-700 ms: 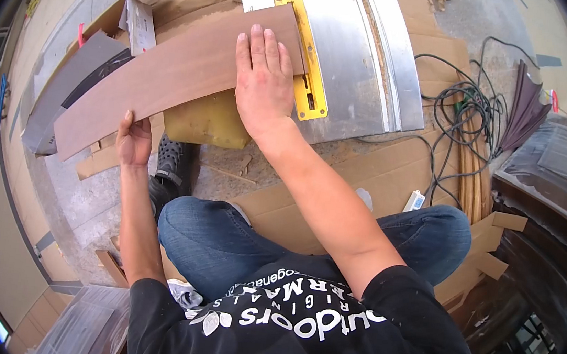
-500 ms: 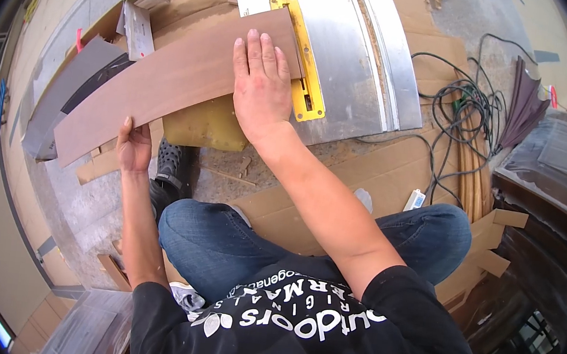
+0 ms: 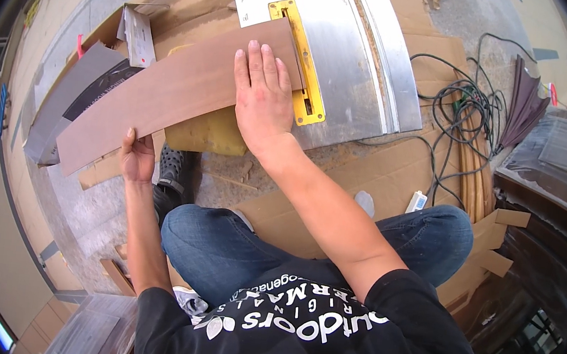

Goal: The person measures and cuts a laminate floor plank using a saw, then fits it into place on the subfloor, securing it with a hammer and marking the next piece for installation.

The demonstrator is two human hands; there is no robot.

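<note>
A long brown wooden board (image 3: 167, 96) lies slanting across the saw table (image 3: 342, 79), its right end over a yellow slotted insert plate (image 3: 312, 111) in the metal top. My right hand (image 3: 263, 99) lies flat on the board near that end, fingers extended. My left hand (image 3: 137, 158) grips the board's lower edge toward the left end, thumb at the edge and fingers partly hidden underneath. A yellow-olive piece (image 3: 201, 139) shows below the board.
Dark cables (image 3: 468, 127) lie coiled at right beside wooden strips (image 3: 475, 183), a folded umbrella (image 3: 515, 111) and wrapped stacks (image 3: 555, 157). At left is an open box with grey flaps (image 3: 79, 86). Cardboard (image 3: 315, 201) covers the floor around my crossed legs (image 3: 422, 240).
The board and both my hands have shifted slightly toward my body relative to the yellow plate. The whole view has also moved a little.
</note>
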